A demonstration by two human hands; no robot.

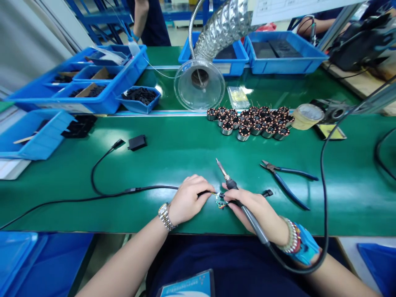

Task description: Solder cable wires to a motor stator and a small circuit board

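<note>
My left hand (192, 199) is closed, pinching the end of a black cable (157, 187) whose thin wires meet a small green circuit board (220, 202). A soldering iron (230, 182) lies across my right hand (255, 208), its tip pointing up and away from the board. The thumb and fingertips of that hand are at the board's right edge, partly hiding it. Whether the wires are joined to the board is too small to tell. A short black connector (267, 193) shows just beyond my right hand.
Blue-handled cutters (289, 179) lie at the right. Copper-wound motor stators (256, 121) stand grouped behind, beside a tape roll (308, 113). A clear fume hood (199, 84) hangs over the bench. Left are a black box (137, 142) and blue parts bins (105, 93). The iron's cord (325, 198) loops at right.
</note>
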